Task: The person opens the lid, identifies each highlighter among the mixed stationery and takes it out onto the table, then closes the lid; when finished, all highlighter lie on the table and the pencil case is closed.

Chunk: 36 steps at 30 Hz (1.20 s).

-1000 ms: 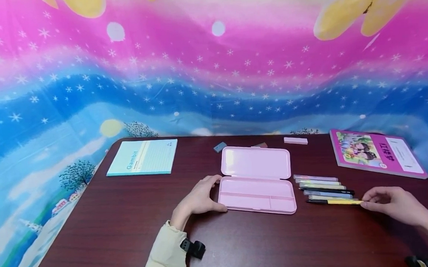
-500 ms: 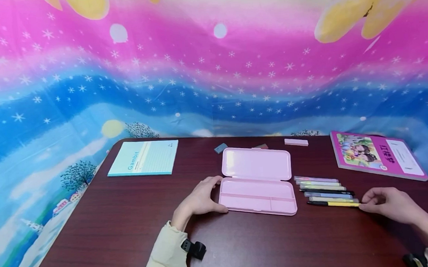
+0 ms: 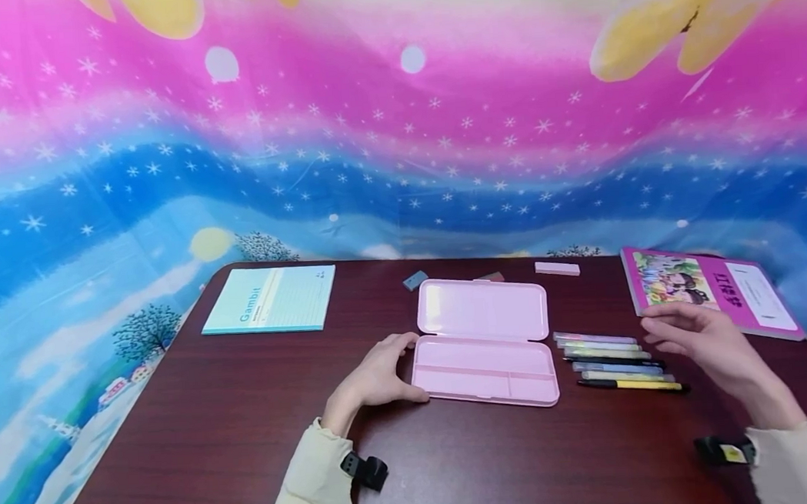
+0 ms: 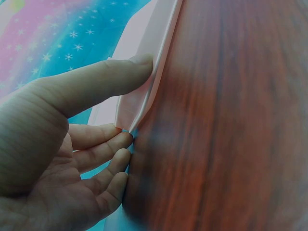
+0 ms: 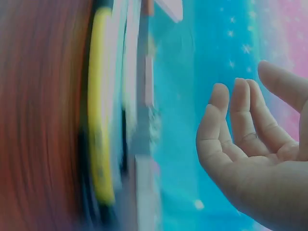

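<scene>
An open pink pencil case (image 3: pixel 483 370) lies on the table with its lid (image 3: pixel 483 309) folded back and its divided tray bare. My left hand (image 3: pixel 376 373) holds the tray's left end, thumb at the front edge (image 4: pixel 144 72) and fingertips by the back corner. Several pens and markers lie in a row to the right of the case. Nearest me in that row is a yellow and black pen (image 3: pixel 637 385). Over the row's right end hovers my right hand (image 3: pixel 707 345), fingers loosely bent, holding nothing; in the right wrist view the pens are blurred.
A Gambit notebook (image 3: pixel 271 299) lies at the back left, and a pink book (image 3: pixel 711 287) at the back right, partly behind my right hand. Behind the case are a grey-blue block (image 3: pixel 415 280), a partly hidden brownish block (image 3: pixel 491 277) and a pink-white block (image 3: pixel 557 268).
My right hand has left the yellow and black pen's end and moved up and to the left, over the row. That pen stays on the table. My left hand has not moved.
</scene>
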{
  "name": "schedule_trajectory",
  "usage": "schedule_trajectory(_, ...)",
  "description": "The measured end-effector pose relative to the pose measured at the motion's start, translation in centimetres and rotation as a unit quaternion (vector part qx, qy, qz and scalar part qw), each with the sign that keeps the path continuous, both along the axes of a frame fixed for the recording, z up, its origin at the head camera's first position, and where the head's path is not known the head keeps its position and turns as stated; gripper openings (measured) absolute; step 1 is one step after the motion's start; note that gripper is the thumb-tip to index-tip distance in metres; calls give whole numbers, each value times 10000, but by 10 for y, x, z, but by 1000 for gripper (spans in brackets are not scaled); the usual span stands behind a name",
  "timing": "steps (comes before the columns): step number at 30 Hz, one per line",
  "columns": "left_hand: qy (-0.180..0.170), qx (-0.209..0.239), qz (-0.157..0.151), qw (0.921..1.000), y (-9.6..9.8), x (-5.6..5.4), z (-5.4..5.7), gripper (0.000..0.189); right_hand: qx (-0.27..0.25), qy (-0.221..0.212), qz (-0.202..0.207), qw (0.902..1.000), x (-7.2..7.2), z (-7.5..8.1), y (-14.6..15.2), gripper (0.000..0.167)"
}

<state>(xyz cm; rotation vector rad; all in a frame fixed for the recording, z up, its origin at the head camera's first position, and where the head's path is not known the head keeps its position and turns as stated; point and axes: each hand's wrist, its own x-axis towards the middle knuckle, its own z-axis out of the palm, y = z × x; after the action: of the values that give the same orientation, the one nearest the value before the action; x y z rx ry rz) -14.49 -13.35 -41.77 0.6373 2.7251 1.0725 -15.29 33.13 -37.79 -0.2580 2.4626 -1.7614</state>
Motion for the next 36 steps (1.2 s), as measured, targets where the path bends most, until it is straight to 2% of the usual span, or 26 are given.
schedule_trajectory(1, -2, 7, -1, 10000, 0, 0, 0, 78, -241, -155, 60, 9996, -3, -1, -6, 16)
schedule_trajectory(3, 2, 7, -2, 10000, 0, 0, 0, 79, -346, -387, 94, 9986, -9, -3, -20, 15)
schedule_trajectory(4, 1, 8, -1, 10000, 0, 0, 0, 79, -225, -452, 82, 9987, -13, -4, -27, 15)
schedule_trajectory(6, -26, 5, 22, 10000, 0, 0, -1, 79, 92, -551, 54, 9984, -20, -4, -41, 27)
schedule_trajectory(8, -56, 9, 42, 10000, -1, 1, -1, 79, 467, -525, 58, 9975, -27, -5, -55, 41)
schedule_trajectory(11, -89, 40, 74, 9999, -1, 2, -2, 80, 726, -433, 170, 9963, -38, -4, -73, 55)
schedule_trajectory(15, -76, 55, 68, 9999, -1, 2, -2, 78, 884, -369, 247, 9951, -49, -4, -92, 57)
schedule_trajectory(21, -80, 63, 24, 9999, 0, 1, 1, 77, 1087, -480, 41, 9929, -59, -8, -108, 52)
schedule_trajectory(24, -68, 28, 9, 10000, 1, 1, 1, 77, 1155, -411, -83, 9924, -61, -11, -111, 45)
schedule_trajectory(28, -66, 4, -5, 10000, 2, 0, 0, 77, 1125, -110, -260, 9932, -59, -11, -111, 38)
schedule_trajectory(33, -81, 13, 19, 10000, 1, 0, -1, 78, 1027, 327, -374, 9935, -48, -7, -110, 35)
schedule_trajectory(36, -72, 9, 56, 10000, 1, 0, -1, 80, 873, 543, -469, 9936, -38, -4, -113, 39)
